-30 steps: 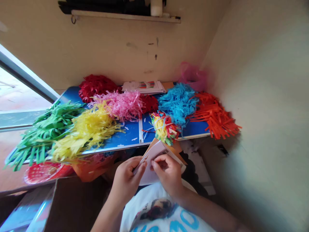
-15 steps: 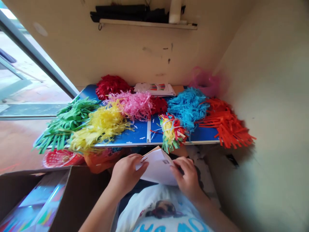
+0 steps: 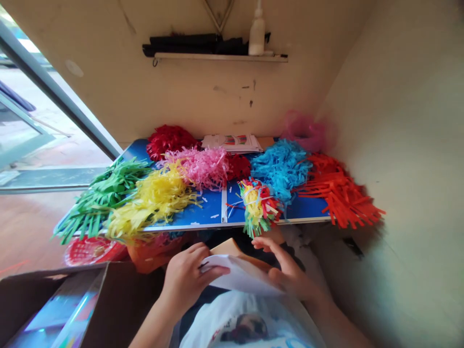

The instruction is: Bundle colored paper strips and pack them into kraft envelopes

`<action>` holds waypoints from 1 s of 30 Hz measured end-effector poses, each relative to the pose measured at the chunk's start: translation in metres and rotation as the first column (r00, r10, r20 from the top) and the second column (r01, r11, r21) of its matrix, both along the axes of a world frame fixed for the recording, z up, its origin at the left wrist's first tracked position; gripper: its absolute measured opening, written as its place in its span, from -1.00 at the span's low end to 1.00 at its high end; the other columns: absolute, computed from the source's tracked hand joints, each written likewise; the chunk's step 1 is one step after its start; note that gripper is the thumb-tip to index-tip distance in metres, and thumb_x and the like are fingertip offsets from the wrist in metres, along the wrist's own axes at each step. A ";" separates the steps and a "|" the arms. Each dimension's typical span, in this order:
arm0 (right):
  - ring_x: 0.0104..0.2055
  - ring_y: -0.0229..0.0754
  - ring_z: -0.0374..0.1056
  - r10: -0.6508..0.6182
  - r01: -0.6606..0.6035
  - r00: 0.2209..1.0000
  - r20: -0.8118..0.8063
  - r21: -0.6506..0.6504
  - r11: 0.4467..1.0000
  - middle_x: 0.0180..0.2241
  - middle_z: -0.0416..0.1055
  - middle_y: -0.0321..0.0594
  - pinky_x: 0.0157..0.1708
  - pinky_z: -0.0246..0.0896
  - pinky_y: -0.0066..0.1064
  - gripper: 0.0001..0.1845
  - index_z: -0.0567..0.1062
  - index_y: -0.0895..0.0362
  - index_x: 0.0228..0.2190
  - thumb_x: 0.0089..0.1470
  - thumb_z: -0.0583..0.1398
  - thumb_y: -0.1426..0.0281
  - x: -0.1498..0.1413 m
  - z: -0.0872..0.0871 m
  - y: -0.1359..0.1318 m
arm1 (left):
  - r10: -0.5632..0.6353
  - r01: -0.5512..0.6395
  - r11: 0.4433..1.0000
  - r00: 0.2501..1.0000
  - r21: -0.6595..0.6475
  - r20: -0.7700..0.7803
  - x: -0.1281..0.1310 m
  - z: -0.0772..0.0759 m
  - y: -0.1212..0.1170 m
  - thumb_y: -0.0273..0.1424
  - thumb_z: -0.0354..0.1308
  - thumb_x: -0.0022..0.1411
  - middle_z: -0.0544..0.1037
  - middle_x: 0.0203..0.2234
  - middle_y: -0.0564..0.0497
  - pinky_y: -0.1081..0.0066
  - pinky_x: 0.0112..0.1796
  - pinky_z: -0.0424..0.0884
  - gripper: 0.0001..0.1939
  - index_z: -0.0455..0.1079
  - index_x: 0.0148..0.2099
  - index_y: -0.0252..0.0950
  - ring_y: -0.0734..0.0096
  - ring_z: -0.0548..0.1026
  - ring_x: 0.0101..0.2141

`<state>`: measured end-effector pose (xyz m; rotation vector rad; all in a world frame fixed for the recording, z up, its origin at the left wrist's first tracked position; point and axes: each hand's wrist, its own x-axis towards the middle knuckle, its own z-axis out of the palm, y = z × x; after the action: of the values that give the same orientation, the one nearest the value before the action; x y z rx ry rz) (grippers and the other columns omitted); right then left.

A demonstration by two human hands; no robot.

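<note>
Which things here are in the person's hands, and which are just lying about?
In hand:
white paper, gripped by the left hand, with the right hand on its edge
brown card, behind the paper

Lying about:
colourful paper tassel
yellow paper strips
printed sheets
pink plastic bag
bottle

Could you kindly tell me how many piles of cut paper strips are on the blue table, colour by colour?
Dark red pile: 2
Pink pile: 1
Yellow pile: 1
Green pile: 1
Sky-blue pile: 1
Orange-red pile: 1
Mixed-colour bundle: 1
Total on the blue table: 8
</note>
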<state>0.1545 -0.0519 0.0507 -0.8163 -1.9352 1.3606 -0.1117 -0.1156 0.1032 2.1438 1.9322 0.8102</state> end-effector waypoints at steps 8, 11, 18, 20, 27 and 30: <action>-0.38 -0.19 0.32 0.183 -0.167 0.972 0.147 -0.117 0.979 -0.43 0.47 -0.21 -0.34 0.18 -0.41 -0.34 0.56 0.20 -0.41 0.22 0.00 -0.10 0.004 0.017 0.032 | 0.075 -0.089 0.986 0.992 0.142 0.106 -0.023 0.015 0.009 0.12 0.17 0.10 0.59 -0.52 0.01 0.54 -0.51 0.41 -0.48 0.53 -0.46 -0.26 0.39 0.57 -0.52; -0.46 -0.24 0.21 -0.041 0.054 0.987 0.157 -0.081 0.995 -0.53 0.36 -0.27 -0.43 0.13 -0.44 -0.33 0.47 0.18 -0.53 0.21 -0.01 -0.11 0.014 0.011 0.038 | -0.018 -0.008 0.984 0.989 0.180 0.145 -0.024 0.010 0.006 0.12 0.21 0.05 0.66 -0.28 -0.08 0.54 -0.39 0.52 -0.49 0.59 -0.31 -0.23 0.28 0.64 -0.35; -0.44 -0.19 0.28 -0.351 0.356 0.935 0.056 -0.142 0.924 -0.52 0.39 -0.25 -0.42 0.20 -0.43 -0.42 0.50 0.19 -0.47 0.15 0.10 -0.08 0.058 0.012 0.042 | -0.175 0.136 0.976 0.955 0.170 0.239 -0.045 -0.018 -0.003 0.01 0.29 0.03 0.60 -0.01 -0.08 0.45 -0.22 0.57 -0.60 0.59 -0.17 -0.12 0.10 0.61 -0.11; -0.35 -0.12 0.34 -0.394 0.395 0.918 0.040 -0.153 0.906 -0.45 0.45 -0.21 -0.32 0.27 -0.36 -0.46 0.53 0.19 -0.40 0.18 0.10 -0.04 0.063 0.013 0.037 | -0.162 0.132 0.983 0.954 0.129 0.251 -0.048 -0.029 -0.002 -0.01 0.29 0.04 0.58 0.01 -0.05 0.44 -0.18 0.56 -0.55 0.56 -0.05 -0.06 0.10 0.60 -0.09; -0.41 -0.11 0.32 -0.493 0.499 0.866 0.086 -0.103 0.860 -0.50 0.44 -0.20 -0.38 0.25 -0.37 -0.43 0.52 0.17 -0.47 0.14 0.10 -0.09 0.066 0.012 0.027 | -0.076 0.066 0.997 0.957 0.047 0.281 -0.047 -0.042 0.000 0.01 0.33 -0.03 0.63 -0.10 0.03 0.50 -0.18 0.54 -0.53 0.55 -0.06 -0.01 0.20 0.62 -0.16; -0.47 -0.17 0.28 -0.529 0.536 0.842 0.106 -0.046 0.843 -0.54 0.41 -0.24 -0.44 0.22 -0.41 -0.42 0.52 0.18 -0.50 0.15 0.10 -0.07 0.070 0.011 0.026 | -0.023 0.016 1.000 0.949 0.026 0.315 -0.044 -0.038 0.001 0.05 0.33 -0.08 0.65 -0.18 0.03 0.50 -0.20 0.54 -0.55 0.59 -0.17 -0.04 0.20 0.63 -0.20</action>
<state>0.2244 -0.0260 0.0618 -1.3544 -1.5509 1.0647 -0.1554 -0.1151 0.0654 1.9002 1.7436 1.0999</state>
